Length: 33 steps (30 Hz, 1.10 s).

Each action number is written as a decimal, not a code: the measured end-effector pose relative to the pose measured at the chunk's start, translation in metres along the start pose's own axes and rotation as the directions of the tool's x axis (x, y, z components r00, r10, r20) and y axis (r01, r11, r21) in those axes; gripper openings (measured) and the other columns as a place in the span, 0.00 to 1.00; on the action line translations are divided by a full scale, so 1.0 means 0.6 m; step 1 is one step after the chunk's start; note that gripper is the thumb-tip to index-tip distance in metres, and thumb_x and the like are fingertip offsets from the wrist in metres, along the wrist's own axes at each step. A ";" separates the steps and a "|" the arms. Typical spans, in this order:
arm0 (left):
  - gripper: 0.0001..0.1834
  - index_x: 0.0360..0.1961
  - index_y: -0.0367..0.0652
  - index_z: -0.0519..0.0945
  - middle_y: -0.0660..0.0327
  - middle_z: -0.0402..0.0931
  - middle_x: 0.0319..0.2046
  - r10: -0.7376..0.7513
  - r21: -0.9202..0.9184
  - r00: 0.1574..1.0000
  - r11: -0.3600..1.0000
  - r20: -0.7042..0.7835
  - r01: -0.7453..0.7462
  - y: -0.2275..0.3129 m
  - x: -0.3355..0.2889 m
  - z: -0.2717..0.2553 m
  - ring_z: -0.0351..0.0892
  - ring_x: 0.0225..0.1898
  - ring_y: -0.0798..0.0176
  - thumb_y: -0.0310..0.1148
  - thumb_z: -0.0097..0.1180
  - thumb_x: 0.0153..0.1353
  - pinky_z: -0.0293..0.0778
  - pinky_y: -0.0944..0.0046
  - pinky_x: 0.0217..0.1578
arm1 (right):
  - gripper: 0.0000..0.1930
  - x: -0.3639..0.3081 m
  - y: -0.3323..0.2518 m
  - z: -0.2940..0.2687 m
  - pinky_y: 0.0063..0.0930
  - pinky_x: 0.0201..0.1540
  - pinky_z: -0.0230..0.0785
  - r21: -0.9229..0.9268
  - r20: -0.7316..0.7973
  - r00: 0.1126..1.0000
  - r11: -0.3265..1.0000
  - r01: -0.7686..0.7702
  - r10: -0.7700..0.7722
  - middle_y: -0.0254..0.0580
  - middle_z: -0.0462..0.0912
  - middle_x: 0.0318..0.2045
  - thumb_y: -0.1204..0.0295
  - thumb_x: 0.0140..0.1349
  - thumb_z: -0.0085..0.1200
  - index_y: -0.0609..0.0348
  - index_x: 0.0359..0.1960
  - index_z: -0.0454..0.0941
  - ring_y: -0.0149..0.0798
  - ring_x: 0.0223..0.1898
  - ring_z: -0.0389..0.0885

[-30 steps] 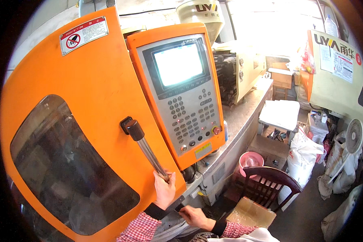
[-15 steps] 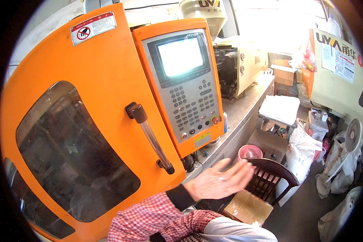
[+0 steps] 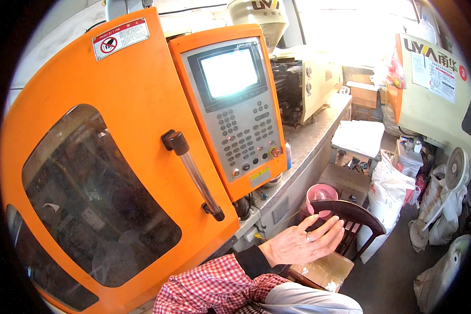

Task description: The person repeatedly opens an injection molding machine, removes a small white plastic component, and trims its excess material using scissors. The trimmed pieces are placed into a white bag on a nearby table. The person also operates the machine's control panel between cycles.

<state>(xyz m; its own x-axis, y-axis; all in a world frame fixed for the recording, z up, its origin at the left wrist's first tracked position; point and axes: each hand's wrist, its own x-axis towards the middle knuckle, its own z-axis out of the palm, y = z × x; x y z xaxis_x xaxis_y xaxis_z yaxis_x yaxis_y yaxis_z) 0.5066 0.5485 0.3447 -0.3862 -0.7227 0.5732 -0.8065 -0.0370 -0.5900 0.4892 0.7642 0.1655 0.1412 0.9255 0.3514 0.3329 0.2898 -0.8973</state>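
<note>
My left hand (image 3: 303, 242) reaches out to the right from a red checkered sleeve (image 3: 209, 282) with a dark cuff. Its back faces up, a ring shows on one finger, and the fingers are stretched and slightly apart. Nothing shows in its grasp. Behind the fingers are a dark wooden chair (image 3: 369, 221) and a pink bucket (image 3: 322, 192); an open cardboard box (image 3: 327, 269) shows below the hand. To the left stands an orange machine door (image 3: 136, 131) with a dark window (image 3: 94, 199) and an upright bar handle (image 3: 198, 175), apart from the hand. My right hand is out of view.
A control panel (image 3: 230, 110) with a lit screen and many buttons adjoins the door. A metal ledge (image 3: 311, 144) runs back beside it. White sacks (image 3: 384, 201), a white-topped stand (image 3: 357, 138), and a fan (image 3: 457, 168) stand to the right, near another machine (image 3: 432, 89).
My left hand has moved a little right and down, its fingers tilting and its back turning more into view. The whole view has shifted slightly. The door stays shut.
</note>
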 end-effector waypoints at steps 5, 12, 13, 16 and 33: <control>0.19 0.52 0.45 0.69 0.59 0.65 0.53 0.011 -0.020 1.000 1.000 0.018 -0.010 0.007 -0.003 -0.005 0.62 0.59 0.64 0.33 0.42 0.59 0.57 0.54 0.56 | 0.10 -0.001 -0.003 0.002 0.37 0.40 0.68 -0.009 -0.010 1.000 1.000 -0.007 0.007 0.47 0.77 0.33 0.70 0.61 0.43 0.63 0.36 0.73 0.43 0.36 0.77; 0.19 0.52 0.46 0.69 0.59 0.65 0.53 0.019 0.007 1.000 1.000 0.015 -0.019 0.010 -0.011 -0.006 0.62 0.59 0.64 0.33 0.43 0.58 0.59 0.55 0.56 | 0.10 -0.002 -0.004 -0.001 0.37 0.40 0.68 -0.019 -0.021 1.000 1.000 -0.024 0.023 0.47 0.77 0.33 0.69 0.61 0.44 0.62 0.36 0.73 0.43 0.36 0.77; 0.19 0.52 0.46 0.69 0.59 0.65 0.53 0.012 0.004 1.000 1.000 0.017 -0.012 0.009 -0.012 -0.007 0.62 0.59 0.64 0.33 0.43 0.58 0.59 0.55 0.56 | 0.10 -0.001 -0.005 0.001 0.37 0.40 0.68 -0.020 -0.020 1.000 1.000 -0.024 0.024 0.47 0.77 0.33 0.69 0.61 0.44 0.62 0.36 0.73 0.43 0.36 0.77; 0.19 0.52 0.46 0.69 0.59 0.65 0.53 0.003 0.002 1.000 1.000 0.026 -0.003 0.009 -0.014 -0.007 0.62 0.59 0.65 0.34 0.43 0.58 0.59 0.55 0.55 | 0.10 -0.003 -0.004 -0.002 0.37 0.40 0.68 -0.021 -0.027 0.999 0.999 -0.029 0.029 0.47 0.77 0.33 0.69 0.61 0.44 0.62 0.36 0.73 0.43 0.36 0.77; 0.18 0.51 0.47 0.70 0.60 0.65 0.53 -0.007 0.027 0.999 1.000 0.039 0.006 -0.003 -0.032 -0.014 0.63 0.58 0.66 0.33 0.42 0.59 0.58 0.56 0.54 | 0.10 -0.003 -0.005 -0.019 0.37 0.39 0.69 -0.058 -0.067 0.997 0.997 -0.042 0.038 0.46 0.77 0.32 0.68 0.61 0.45 0.61 0.35 0.75 0.43 0.35 0.77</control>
<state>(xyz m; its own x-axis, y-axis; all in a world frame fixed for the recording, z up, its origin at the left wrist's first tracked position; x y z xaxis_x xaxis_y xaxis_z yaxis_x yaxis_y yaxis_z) 0.5117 0.5682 0.3393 -0.3629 -0.7489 0.5545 -0.7965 -0.0595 -0.6017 0.4986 0.7587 0.1708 0.2161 0.9174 0.3342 0.3799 0.2363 -0.8943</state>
